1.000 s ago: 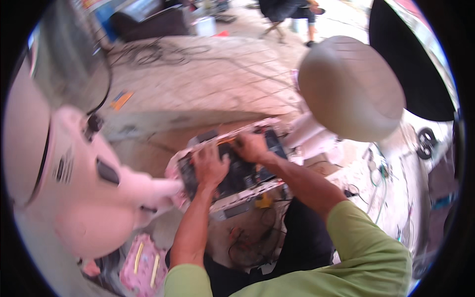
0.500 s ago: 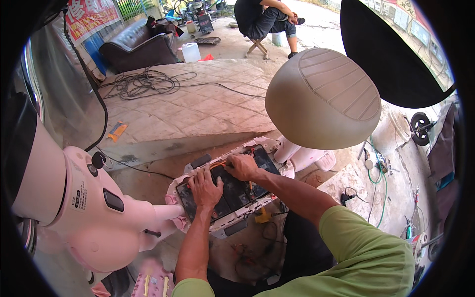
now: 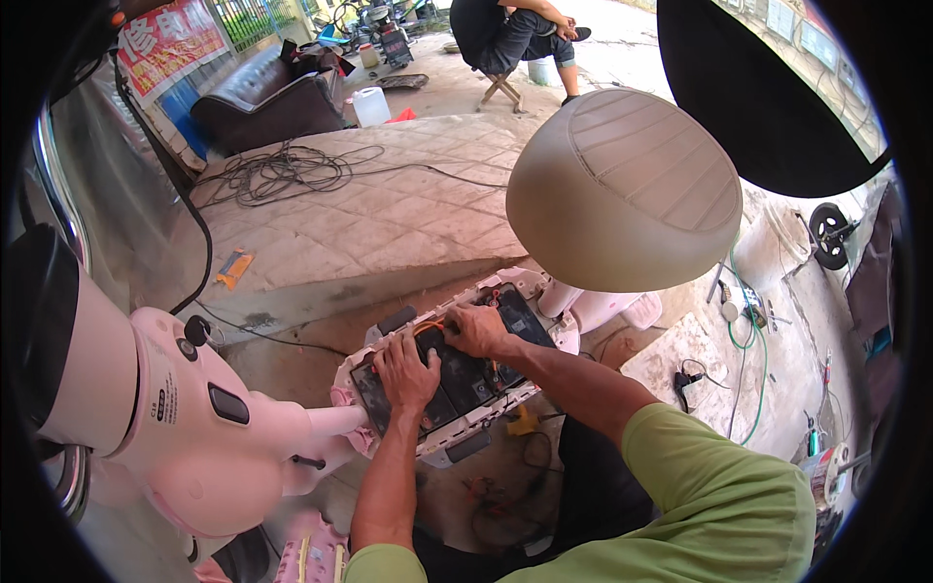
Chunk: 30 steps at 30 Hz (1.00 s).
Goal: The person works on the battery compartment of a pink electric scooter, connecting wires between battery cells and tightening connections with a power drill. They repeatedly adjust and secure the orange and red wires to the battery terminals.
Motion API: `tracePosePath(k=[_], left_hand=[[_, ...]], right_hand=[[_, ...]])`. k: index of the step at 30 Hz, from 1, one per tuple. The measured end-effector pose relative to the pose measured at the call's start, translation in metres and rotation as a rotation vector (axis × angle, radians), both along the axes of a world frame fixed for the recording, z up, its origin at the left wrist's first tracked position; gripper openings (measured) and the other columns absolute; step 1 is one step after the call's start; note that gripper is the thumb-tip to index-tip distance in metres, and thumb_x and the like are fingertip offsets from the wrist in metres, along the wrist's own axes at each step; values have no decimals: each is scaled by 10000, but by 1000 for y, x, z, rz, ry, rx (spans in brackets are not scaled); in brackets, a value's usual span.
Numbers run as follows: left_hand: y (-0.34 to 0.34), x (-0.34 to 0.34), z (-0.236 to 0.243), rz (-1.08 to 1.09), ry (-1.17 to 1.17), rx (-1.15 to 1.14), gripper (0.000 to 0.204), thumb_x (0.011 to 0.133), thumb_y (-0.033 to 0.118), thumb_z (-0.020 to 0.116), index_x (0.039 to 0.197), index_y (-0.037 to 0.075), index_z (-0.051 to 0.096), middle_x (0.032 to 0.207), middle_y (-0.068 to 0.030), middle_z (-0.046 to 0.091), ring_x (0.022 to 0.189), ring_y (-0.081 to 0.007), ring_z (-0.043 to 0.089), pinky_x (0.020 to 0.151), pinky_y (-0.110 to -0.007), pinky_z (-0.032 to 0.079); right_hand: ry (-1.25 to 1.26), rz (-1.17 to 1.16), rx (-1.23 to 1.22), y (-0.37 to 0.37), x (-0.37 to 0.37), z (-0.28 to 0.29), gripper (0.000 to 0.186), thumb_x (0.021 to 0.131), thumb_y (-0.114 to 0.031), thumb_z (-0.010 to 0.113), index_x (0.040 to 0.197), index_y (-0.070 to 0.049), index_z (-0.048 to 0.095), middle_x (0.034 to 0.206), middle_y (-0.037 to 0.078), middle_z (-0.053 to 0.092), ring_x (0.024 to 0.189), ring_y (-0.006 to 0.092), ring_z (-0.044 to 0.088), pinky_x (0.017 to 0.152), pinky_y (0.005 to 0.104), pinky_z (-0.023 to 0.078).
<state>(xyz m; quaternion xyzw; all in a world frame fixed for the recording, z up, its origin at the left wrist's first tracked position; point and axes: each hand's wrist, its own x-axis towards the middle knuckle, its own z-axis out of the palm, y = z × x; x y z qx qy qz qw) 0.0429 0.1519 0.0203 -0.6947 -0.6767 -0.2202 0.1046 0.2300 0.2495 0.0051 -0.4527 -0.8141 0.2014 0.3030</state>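
Note:
A pink electric scooter [image 3: 209, 428] has an open deck [image 3: 449, 437] holding black batteries [image 3: 515, 316] with orange wires [image 3: 428, 327]. My left hand [image 3: 408, 374] rests on the batteries near the deck's far-left part, fingers apart. My right hand [image 3: 476, 332] is pinched on an orange wire at the middle of the far side; its fingertips are partly hidden. The scooter's rounded grey seat [image 3: 627, 185] stands above the deck's right end.
Coiled black cables [image 3: 277, 170] lie on the raised pavement beyond. A sofa [image 3: 253, 117], a white jug [image 3: 371, 107] and a seated person [image 3: 496, 39] are behind. Tools, a green hose [image 3: 753, 340] and a wheel [image 3: 828, 233] lie at right; a pink panel [image 3: 311, 544] lies below.
The view has shifted, so the seat sits further left and the scooter's front lower in the picture. My right hand has moved slightly along the batteries; my left stays on them.

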Motion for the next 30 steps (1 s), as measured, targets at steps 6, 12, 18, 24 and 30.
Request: tracePosePath(k=[6,12,18,24,30], left_hand=[[3,0,-3,2,25,17,709,921,360,769,1519,27,582,1447,-202,620,1412,-387,541,1234,-547,340],[4,2,-4,2,-10,4,727,919,361,763,1539,31,573,1453,-189,622,1443,-367,529,1248,-548,327],[0,-3,-6,50,-9,-47,738,947,392,739,1574,54,548,1491,-213,592,1462,-403,501,1249,-576,331],[-1,-3,-5,4,-124,-11,718,926,362,755,1546,47,578,1437,-188,636,1431,-368,546,1230,-542,335],[0,-4,-8,5,-92,6,729,917,366,762,1547,46,581,1443,-186,628,1431,-382,546,1232,-541,335]], right_hand=[[-20,-47,18,-1,-3,2,246,885,-316,781,1000,-101,748,997,152,782,932,364,776,796,476,617],[36,-45,2,2,-1,-8,269,836,-346,800,996,-132,768,1013,139,775,966,372,770,836,495,612],[-27,-45,-12,-1,-7,-4,271,924,-360,792,1000,-102,758,1054,161,780,985,377,767,851,501,610],[-72,-54,11,-2,-9,-2,239,930,-330,793,982,-101,750,1019,148,774,942,365,765,812,504,598],[-23,0,56,-2,-2,0,217,911,-298,796,1009,-107,766,1006,130,774,931,358,766,811,476,605]])
